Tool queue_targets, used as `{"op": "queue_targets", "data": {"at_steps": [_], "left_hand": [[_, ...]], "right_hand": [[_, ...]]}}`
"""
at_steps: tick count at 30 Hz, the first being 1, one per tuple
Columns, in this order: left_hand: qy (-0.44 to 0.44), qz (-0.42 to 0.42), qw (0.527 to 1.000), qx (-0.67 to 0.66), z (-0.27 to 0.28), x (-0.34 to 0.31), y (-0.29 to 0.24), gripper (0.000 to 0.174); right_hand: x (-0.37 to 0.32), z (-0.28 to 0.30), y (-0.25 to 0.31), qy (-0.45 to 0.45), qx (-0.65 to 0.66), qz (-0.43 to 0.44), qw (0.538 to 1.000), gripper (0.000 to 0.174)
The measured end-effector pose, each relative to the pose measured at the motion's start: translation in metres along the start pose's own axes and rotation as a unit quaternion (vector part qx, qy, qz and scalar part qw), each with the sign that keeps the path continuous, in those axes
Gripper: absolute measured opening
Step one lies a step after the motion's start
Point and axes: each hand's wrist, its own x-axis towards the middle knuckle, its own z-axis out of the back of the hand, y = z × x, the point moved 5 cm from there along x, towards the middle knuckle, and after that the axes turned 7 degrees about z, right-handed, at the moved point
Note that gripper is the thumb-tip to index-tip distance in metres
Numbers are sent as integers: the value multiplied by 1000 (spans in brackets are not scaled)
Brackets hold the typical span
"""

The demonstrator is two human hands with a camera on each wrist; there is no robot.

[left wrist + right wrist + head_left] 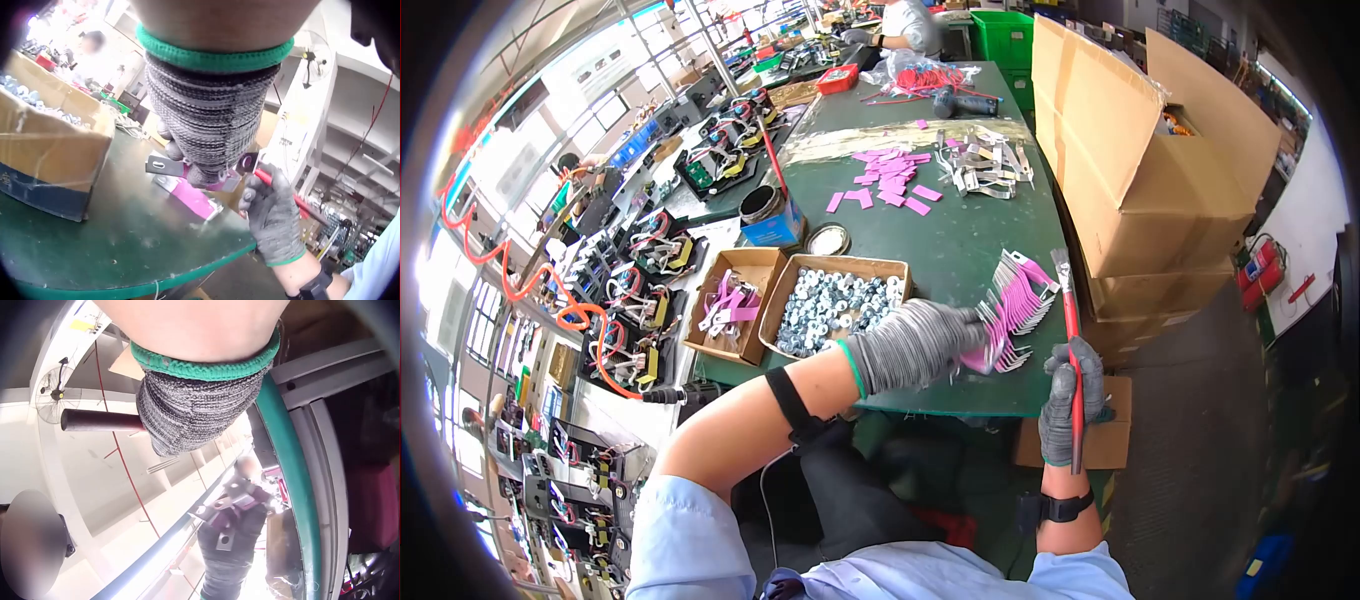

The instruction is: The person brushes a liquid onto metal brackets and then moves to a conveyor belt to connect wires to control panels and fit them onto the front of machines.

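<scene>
My left gloved hand (920, 345) pinches pink-and-metal pieces (976, 358), partly hidden by its fingers and blurred. Just beside its fingertips, a fanned row of similar pieces (1018, 300) lies near the table's right edge. In the right wrist view, perforated metal plates (226, 540) show at the left hand (225, 565). My right gloved hand (1070, 400) grips a red-handled brush (1071, 315) upright, bristles up, just off the table's edge. The left wrist view shows the right hand (275, 219) round the red handle (302, 203).
A box of washers and nuts (835, 305) and a smaller box (740, 310) stand left of my left hand, with an open tin (772, 222) behind. Loose pink strips (890, 175) and metal pieces (990, 167) lie farther back. Large cartons (1140, 170) flank the table's right side.
</scene>
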Motion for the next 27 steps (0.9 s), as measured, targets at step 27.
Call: {"op": "queue_targets", "data": {"at_steps": [27], "left_hand": [[-386, 178, 521, -740, 4, -311, 64, 24]], "right_hand": [[57, -295, 152, 257, 38, 193, 946, 21]]}}
